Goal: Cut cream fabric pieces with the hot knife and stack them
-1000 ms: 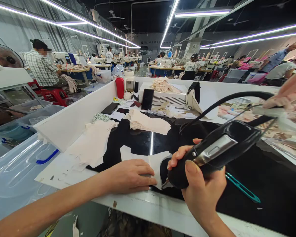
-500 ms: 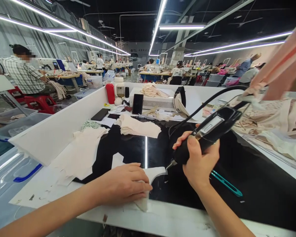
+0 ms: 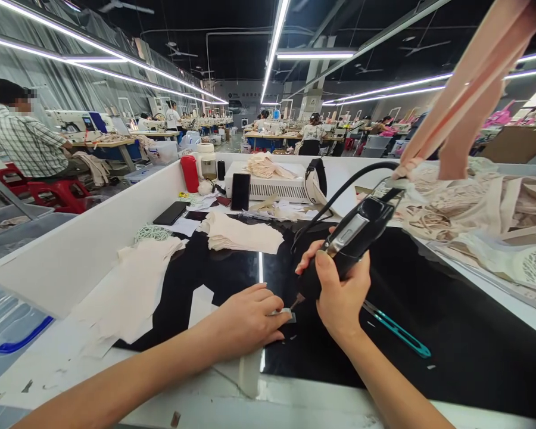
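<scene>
My right hand (image 3: pixel 343 295) is closed round a black corded handheld tool (image 3: pixel 351 229) with a thin metal tip. The tip points down at a small pale strip of material (image 3: pixel 290 316) on the black work surface (image 3: pixel 232 274). Left of the tip, my left hand (image 3: pixel 245 319) lies palm down, fingers stretched out and pressing over the strip; most of what is under it is hidden. A white cut piece (image 3: pixel 202 305) lies just behind the left hand. Peach fabric strips (image 3: pixel 460 95) are tied to the tool's upper end. Turquoise tweezers (image 3: pixel 397 330) lie right of my right wrist.
A stack of cream fabric pieces (image 3: pixel 243 232) lies ahead, and another pile (image 3: pixel 134 292) is on the left. A phone (image 3: pixel 240 192) stands against a white box (image 3: pixel 277 186). Heaped beige straps (image 3: pixel 482 205) fill the right side. A low white wall (image 3: pixel 89 250) edges the table.
My left hand has shifted forward and right, and the pale piece under it now shows only as a short end. The tool has moved left with my right hand. The view has turned slightly right.
</scene>
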`<act>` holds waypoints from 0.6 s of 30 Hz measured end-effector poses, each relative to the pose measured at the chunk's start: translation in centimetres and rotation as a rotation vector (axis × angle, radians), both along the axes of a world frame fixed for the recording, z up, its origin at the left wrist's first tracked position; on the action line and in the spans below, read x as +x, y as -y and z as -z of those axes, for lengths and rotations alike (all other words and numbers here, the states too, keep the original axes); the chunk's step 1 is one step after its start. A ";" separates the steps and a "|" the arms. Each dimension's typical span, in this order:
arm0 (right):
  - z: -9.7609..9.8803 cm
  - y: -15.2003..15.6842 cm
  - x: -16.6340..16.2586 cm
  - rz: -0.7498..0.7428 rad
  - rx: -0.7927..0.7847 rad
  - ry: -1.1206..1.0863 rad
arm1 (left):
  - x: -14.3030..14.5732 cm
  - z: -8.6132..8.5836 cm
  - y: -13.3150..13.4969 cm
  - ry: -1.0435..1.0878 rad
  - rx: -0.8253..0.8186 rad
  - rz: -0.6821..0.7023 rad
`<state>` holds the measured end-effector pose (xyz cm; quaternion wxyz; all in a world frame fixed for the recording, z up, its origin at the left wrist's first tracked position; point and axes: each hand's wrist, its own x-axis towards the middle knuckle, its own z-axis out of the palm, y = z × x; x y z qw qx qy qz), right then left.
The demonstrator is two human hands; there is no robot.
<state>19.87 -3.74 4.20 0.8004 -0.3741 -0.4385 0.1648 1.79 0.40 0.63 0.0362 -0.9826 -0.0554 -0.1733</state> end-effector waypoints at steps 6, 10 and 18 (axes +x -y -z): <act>0.0 0.0 0.0 -0.005 -0.005 0.017 | -0.4 0.6 0.1 0.023 -0.005 -0.074; 0.0 0.0 0.1 -0.014 0.001 0.019 | -0.7 0.7 0.2 0.020 0.004 -0.099; 0.1 -0.1 0.1 -0.006 -0.007 0.018 | -0.9 0.9 0.1 0.013 -0.007 -0.104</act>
